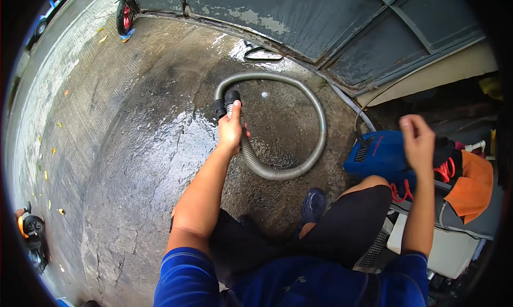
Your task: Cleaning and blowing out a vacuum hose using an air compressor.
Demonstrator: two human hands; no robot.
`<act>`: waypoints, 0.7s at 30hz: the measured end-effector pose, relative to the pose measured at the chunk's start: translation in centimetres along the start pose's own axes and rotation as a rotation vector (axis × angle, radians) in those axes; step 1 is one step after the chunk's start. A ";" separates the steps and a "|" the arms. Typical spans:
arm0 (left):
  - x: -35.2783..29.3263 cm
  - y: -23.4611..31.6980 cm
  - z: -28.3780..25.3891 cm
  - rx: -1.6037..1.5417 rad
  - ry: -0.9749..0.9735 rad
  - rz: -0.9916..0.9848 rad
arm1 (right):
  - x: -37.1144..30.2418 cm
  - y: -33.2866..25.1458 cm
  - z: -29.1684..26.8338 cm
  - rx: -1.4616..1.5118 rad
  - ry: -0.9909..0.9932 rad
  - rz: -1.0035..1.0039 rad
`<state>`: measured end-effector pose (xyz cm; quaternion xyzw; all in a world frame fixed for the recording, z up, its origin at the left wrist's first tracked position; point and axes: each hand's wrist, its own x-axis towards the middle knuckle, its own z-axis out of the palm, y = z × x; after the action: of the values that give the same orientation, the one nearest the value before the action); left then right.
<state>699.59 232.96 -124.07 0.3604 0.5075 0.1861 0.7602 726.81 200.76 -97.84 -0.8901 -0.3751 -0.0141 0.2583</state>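
A grey corrugated vacuum hose lies curved in a big loop over the wet concrete. My left hand is wrapped round it near its ends, thumb on top. Two black cuffs stand side by side just beyond my fingers. Raised on the right, my right hand has its fingers curled together, and nothing shows in it. Behind and below that hand sits a blue machine casing with a vent, apart from it as far as I can see. Red coiled tubing hangs beside the casing.
A grey metal gate with peeling paint borders the far side. An orange cloth drapes over things on the right, above a white box. Black strap-like loops lie by the gate. A motorbike stands far left.
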 end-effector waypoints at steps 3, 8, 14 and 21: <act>-1.5 0.4 1.3 -0.174 -0.064 -0.137 | -4.6 -3.5 11.8 -0.080 -0.580 -0.319; -5.4 4.8 3.3 -0.412 -0.194 -0.179 | -7.8 -1.9 19.7 0.223 -1.173 -0.273; -16.7 17.6 -5.9 -0.679 0.079 0.345 | -0.6 -8.3 10.6 0.114 -0.842 -0.419; -39.1 40.2 -9.7 -0.592 0.325 0.887 | 14.4 -27.2 -2.6 0.058 -0.458 -0.709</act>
<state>677.87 238.02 -71.66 0.2771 0.3440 0.6760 0.5898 719.22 224.97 -80.23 -0.6786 -0.7060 0.1067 0.1722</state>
